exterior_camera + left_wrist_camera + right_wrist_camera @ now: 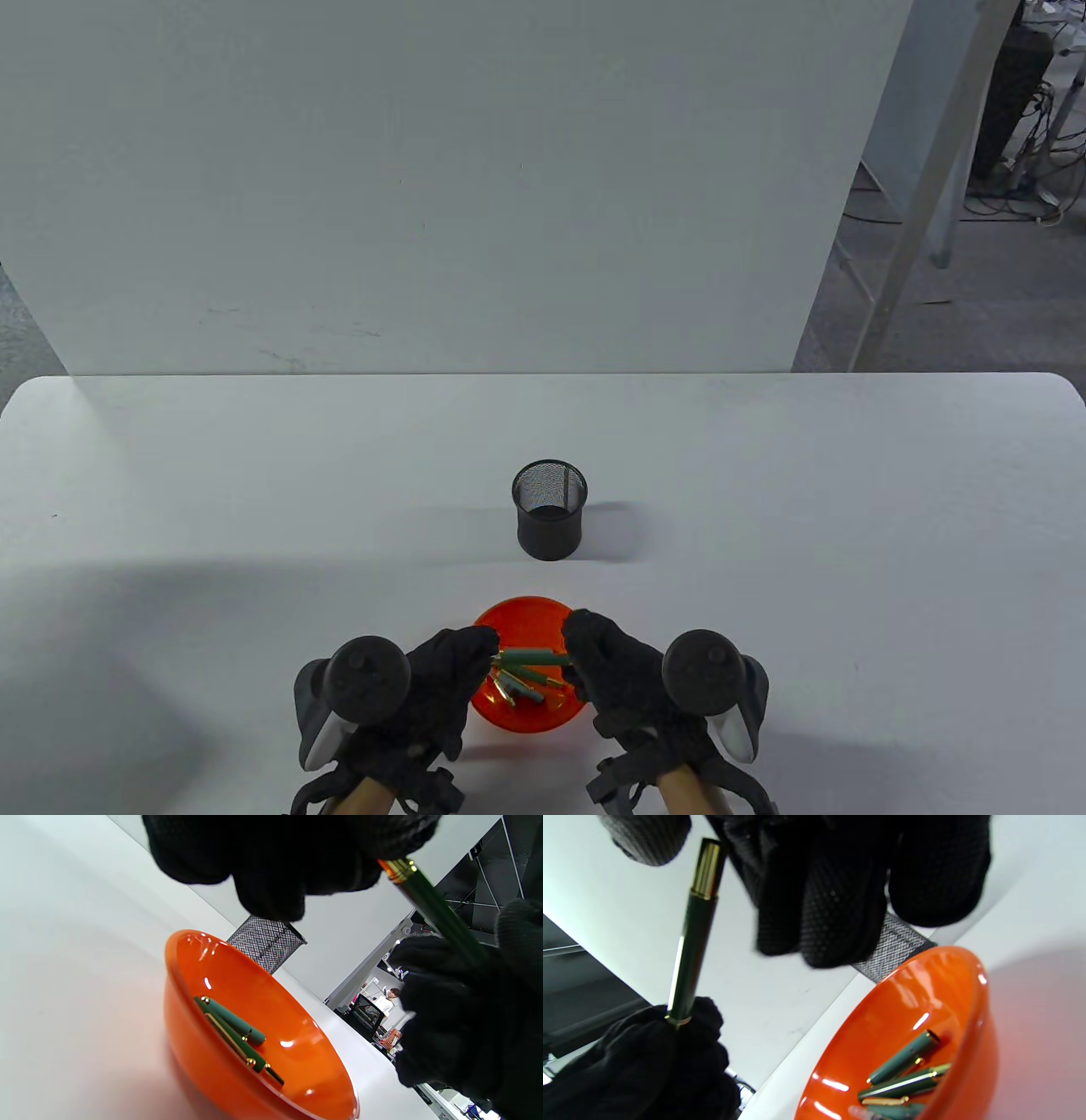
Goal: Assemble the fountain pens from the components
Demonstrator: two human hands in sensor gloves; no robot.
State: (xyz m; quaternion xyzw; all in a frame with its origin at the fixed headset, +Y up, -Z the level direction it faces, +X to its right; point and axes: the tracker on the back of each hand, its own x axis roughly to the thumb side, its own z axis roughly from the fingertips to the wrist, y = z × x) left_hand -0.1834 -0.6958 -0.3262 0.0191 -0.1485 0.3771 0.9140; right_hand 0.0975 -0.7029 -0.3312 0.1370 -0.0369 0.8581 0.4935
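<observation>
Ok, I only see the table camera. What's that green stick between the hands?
Observer: A green pen piece. The right wrist view shows a wide gold band at one end.
Child: Who's holding it?
Observer: Both. The left hand grips one end in the right wrist view, and the right hand wraps round it in the left wrist view.
Child: What's in the bowl?
Observer: The left wrist view shows several green pieces with gold trim lying inside the orange bowl.

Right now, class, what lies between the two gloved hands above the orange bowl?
A green pen part, held at each end by the left hand and right hand; the table view shows it.
</observation>
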